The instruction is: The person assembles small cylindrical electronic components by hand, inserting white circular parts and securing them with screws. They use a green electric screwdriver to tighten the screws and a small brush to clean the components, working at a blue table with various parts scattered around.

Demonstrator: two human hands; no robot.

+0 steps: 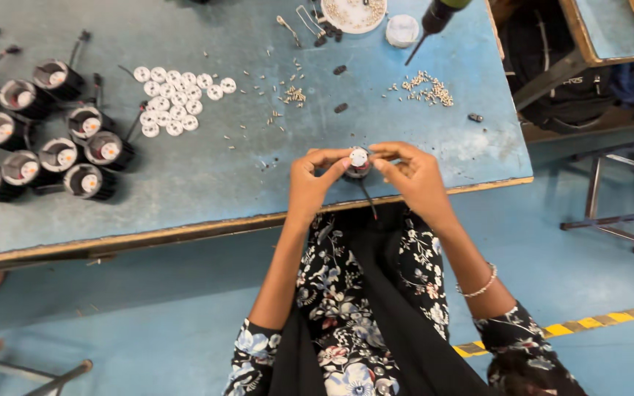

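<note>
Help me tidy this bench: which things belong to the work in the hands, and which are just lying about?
In use:
left hand
right hand
black round housing with white disc
white discs
black housings
small screws
screwdriver

Lying about:
white plate
black bag
metal stool

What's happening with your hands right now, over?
Left hand and right hand both pinch small black cylinder part with white disc on top. Over blue table edge. Nothing in the way.
</note>
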